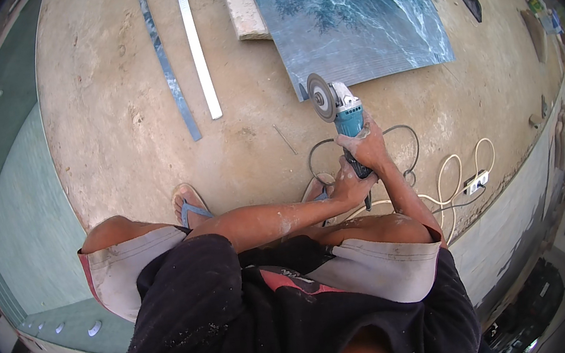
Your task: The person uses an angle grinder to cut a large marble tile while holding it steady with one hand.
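Head view: I see one teal-and-black grinder, grey-disced, left hand and right hand wrapping fingers round it; two strips, one blue sheet.

Blue grinder
Its round gray disc is at the far end, facing left, near a blue sheet.

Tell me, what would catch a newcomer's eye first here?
Probably the big blue panel with white veins, at the top, right of centre. By its lower edge is a teal grinder, with the right hand on its body and the left hand nearer its tail. A blue strip and a white strip lie on the floor to the panel's left.
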A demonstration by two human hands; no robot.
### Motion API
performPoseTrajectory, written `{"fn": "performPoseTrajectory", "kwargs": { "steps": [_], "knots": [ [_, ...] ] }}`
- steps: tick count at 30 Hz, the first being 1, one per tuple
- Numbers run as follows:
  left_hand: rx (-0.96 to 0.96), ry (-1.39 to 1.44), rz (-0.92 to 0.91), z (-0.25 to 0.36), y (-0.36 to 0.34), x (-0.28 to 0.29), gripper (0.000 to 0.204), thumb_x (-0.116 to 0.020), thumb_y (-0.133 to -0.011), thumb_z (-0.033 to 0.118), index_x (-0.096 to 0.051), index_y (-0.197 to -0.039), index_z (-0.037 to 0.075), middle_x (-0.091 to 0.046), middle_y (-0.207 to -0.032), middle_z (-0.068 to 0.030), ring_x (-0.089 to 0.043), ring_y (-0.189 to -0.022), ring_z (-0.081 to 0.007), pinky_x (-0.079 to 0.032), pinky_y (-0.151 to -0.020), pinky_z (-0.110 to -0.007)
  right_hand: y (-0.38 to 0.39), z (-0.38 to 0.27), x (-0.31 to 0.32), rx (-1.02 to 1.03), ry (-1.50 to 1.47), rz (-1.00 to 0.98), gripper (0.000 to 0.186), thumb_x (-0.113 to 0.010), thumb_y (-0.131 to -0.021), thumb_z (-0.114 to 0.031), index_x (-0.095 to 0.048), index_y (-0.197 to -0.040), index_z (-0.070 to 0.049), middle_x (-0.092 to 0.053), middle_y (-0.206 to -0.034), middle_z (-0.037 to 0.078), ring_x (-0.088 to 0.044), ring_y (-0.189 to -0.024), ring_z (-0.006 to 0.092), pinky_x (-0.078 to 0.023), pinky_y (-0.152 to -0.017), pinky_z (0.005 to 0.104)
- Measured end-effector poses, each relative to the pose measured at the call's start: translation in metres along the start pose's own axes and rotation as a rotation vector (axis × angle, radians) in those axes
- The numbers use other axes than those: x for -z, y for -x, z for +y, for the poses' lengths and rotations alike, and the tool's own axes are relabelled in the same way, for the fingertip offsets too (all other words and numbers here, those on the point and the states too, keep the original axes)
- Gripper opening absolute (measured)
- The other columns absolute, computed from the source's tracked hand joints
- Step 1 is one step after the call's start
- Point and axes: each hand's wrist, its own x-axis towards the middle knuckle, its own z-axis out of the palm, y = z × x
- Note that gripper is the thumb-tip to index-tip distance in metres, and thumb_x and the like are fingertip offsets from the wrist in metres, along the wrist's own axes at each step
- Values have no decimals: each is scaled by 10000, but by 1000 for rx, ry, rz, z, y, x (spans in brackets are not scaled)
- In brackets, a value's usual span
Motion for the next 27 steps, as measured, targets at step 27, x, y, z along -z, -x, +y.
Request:
{"fn": "performPoseTrajectory", "kwargs": {
  "steps": [27],
  "knots": [
    [23, -44, -6, -2, 0, 5, 967, -833, -809, 489, -323, -1357, -123, -615, -1232, -306, -632, -1186, -406, -501, -980, -450, 4, -3, -5, -22, 26, 33, 679, -861, -700, -274, -583, -1246, 19, -725, -1049, 212, -720, -968, 339, -557, -873, 430]
  ]
}}
